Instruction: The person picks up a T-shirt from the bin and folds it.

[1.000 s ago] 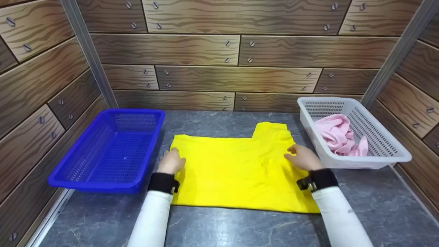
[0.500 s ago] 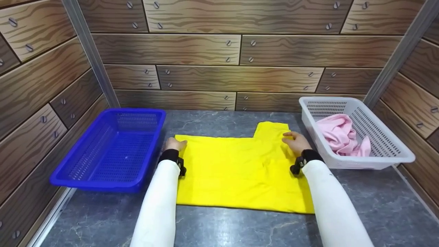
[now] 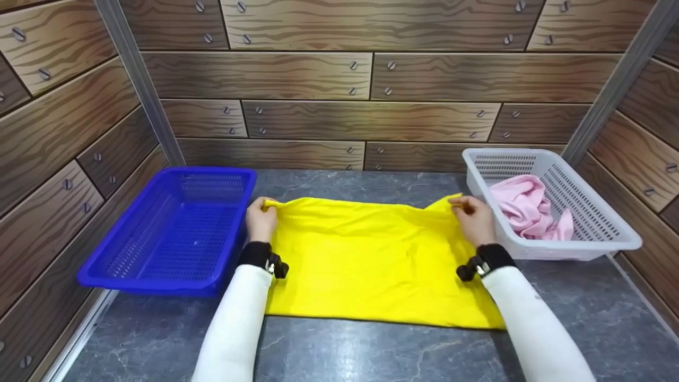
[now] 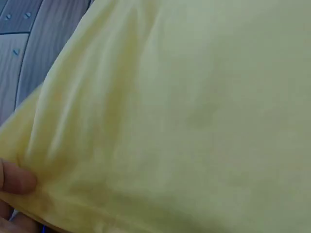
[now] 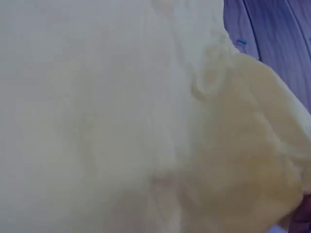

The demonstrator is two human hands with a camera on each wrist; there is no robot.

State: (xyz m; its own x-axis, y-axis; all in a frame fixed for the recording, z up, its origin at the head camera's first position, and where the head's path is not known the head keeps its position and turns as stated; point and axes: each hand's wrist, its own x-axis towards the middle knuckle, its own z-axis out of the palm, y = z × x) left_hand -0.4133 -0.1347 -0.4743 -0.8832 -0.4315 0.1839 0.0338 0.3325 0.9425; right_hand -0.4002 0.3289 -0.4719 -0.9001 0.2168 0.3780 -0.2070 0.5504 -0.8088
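A folded yellow T-shirt (image 3: 360, 265) lies on the grey counter, its far edge lifted and sagging between my hands. At the far left corner my left hand (image 3: 261, 222) pinches the fabric; in the left wrist view the thumb (image 4: 18, 179) presses on the cloth. My right hand (image 3: 475, 220) pinches the far right corner, at the sleeve part. Yellow cloth (image 5: 131, 107) fills most of the right wrist view, and only a dark bit of the fingers shows at its lower right edge. The shirt's near edge rests flat on the counter.
A blue plastic basket (image 3: 223, 265) with nothing in it stands to the left of the shirt. On the right is a white basket (image 3: 599, 246) holding a crumpled pink cloth (image 3: 522, 204). Wood-patterned walls (image 3: 307, 74) close off the back and sides of the counter (image 3: 339, 350).
Both hands have moved from the shirt's sides to its far corners and taken hold there. The far edge has come up off the counter, and the sleeve part has been pulled up with it.
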